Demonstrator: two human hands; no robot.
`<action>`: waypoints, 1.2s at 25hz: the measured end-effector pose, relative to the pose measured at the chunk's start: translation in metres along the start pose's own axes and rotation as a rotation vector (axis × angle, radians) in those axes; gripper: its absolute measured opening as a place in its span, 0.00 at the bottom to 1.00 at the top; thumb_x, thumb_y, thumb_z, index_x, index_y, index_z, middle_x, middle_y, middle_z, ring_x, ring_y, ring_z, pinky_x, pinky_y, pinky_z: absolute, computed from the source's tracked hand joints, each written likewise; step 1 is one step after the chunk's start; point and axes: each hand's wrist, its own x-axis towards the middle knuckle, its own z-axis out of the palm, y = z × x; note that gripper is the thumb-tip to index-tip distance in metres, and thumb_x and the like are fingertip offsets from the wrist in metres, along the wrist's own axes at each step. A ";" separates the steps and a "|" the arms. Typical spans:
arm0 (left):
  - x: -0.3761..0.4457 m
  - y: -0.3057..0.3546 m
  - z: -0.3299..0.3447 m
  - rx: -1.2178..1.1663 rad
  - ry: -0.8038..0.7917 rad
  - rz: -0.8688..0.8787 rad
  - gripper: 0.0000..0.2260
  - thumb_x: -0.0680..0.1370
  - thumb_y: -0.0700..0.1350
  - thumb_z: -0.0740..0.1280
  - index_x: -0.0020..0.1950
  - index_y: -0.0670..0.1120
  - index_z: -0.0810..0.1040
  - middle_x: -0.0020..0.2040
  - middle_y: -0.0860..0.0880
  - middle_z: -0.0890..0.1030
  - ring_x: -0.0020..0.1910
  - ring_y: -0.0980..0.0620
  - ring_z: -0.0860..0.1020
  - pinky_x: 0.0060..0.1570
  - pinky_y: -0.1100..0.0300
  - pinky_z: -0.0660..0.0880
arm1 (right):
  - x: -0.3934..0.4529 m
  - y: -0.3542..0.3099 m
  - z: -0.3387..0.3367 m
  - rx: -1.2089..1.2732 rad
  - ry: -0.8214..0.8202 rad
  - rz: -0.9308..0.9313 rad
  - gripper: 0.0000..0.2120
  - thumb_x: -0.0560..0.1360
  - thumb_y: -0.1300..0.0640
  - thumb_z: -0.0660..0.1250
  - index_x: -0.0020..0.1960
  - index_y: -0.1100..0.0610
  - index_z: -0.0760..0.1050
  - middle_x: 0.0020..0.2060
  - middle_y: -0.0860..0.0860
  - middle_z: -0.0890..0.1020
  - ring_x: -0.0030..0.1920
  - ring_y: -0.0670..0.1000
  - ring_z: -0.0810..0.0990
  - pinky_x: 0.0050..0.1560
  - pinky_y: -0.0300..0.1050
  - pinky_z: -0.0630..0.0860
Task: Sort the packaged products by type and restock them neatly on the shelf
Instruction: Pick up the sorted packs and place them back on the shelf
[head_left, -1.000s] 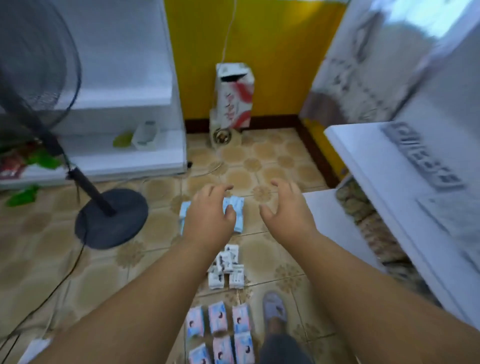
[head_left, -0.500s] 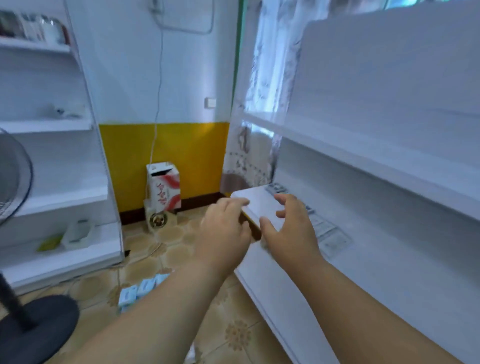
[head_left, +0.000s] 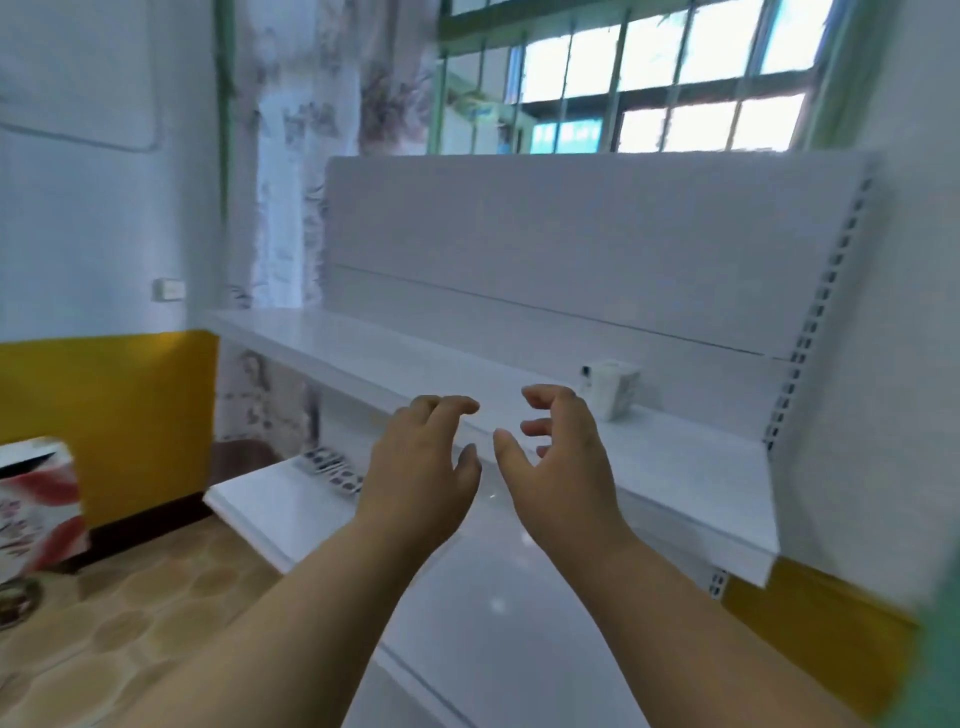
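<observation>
Both hands were up in front of the shelf (head_left: 363, 358), backs toward the cam, w/ nothing in either. Left hand (head_left: 421, 467): fingers (head_left: 452, 405) loosely curled, thumb out to the right, holding nothing. Right hand (head_left: 561, 467): fingers (head_left: 540, 397) also loosely curled and spread apart, thumb pointing left toward the other thumb; the two thumbs were near but apart. Hands sat side by side, a narrow gap between them, over the shelf's front edge as seen from the head cam; can't tell if they touched it.

Only one product was on that shelf: a small white pack (head_left: 609, 387), upright, near the back panel (head_left: 519, 249), just right of and beyond the right hand, not touching it. Its print was too blurred to read.

On the lower shelf (head_left: 270, 499), at its far left end, lay a flat card (head_left: 332, 467) w/ dark round spots, left of the left hand.

Slotted upright (head_left: 821, 312) ran up the shelf unit's right side. Behind the unit: barred window (head_left: 649, 78) and a patterned curtain (head_left: 311, 130). Wall at left was white above, yellow (head_left: 104, 415) below. A red-and-white box (head_left: 36, 509) stood on the tiled floor (head_left: 130, 613) at the far left edge, well apart from the hands. Frame was motion-blurred, esp. at the edges.
</observation>
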 end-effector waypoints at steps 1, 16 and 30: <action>0.012 0.010 0.012 -0.012 -0.009 0.029 0.18 0.79 0.49 0.65 0.69 0.55 0.70 0.67 0.55 0.72 0.65 0.53 0.70 0.65 0.57 0.68 | 0.010 0.008 -0.008 -0.017 0.030 0.003 0.19 0.77 0.52 0.68 0.64 0.44 0.66 0.60 0.38 0.70 0.54 0.38 0.74 0.45 0.26 0.68; 0.211 0.063 0.228 0.121 -0.633 0.113 0.38 0.69 0.69 0.67 0.75 0.63 0.56 0.65 0.44 0.69 0.62 0.42 0.72 0.59 0.48 0.72 | 0.171 0.141 -0.058 -0.294 0.210 0.576 0.26 0.78 0.63 0.64 0.72 0.49 0.61 0.68 0.55 0.69 0.62 0.55 0.74 0.54 0.47 0.77; 0.158 0.035 0.100 -0.827 -0.323 -0.411 0.16 0.71 0.31 0.68 0.52 0.49 0.83 0.48 0.47 0.82 0.43 0.52 0.81 0.35 0.65 0.76 | 0.149 0.124 -0.026 0.028 0.072 0.330 0.24 0.80 0.55 0.63 0.74 0.44 0.62 0.65 0.46 0.72 0.62 0.50 0.75 0.60 0.47 0.75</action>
